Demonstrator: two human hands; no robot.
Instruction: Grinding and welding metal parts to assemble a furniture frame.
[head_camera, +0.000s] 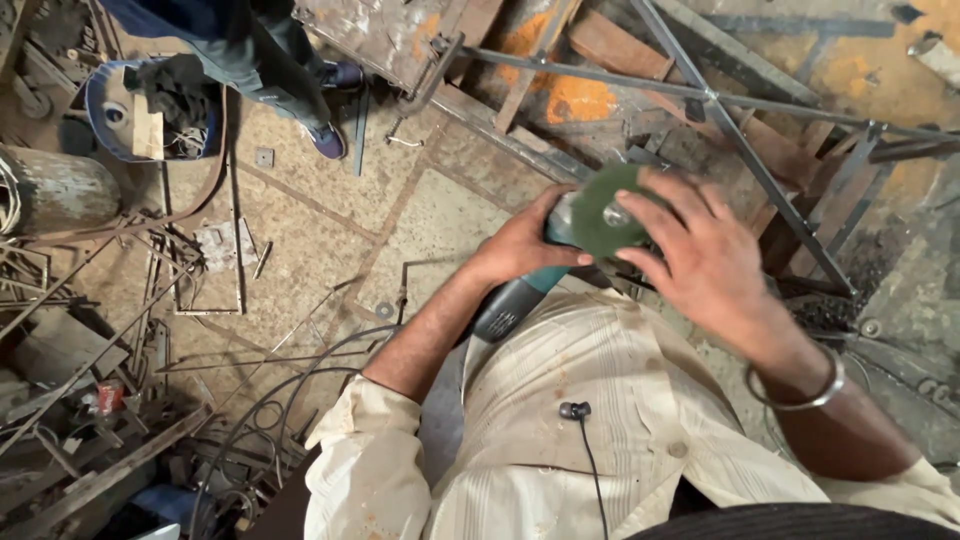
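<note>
My left hand (522, 245) grips the body of a teal and grey angle grinder (510, 305), held close against my chest. A green grinding disc (605, 215) sits on the grinder's head. My right hand (700, 255) rests its fingers on the disc's face and edge, with a metal bangle (800, 395) on that wrist. The grinder's head is mostly hidden under the disc and my fingers.
A welded metal frame (740, 140) of thin bars lies on the floor ahead. Another person's legs and blue shoe (325, 140) stand at the top left beside a blue tub (105, 110). Scrap rods, cables and clutter (110, 400) fill the left side.
</note>
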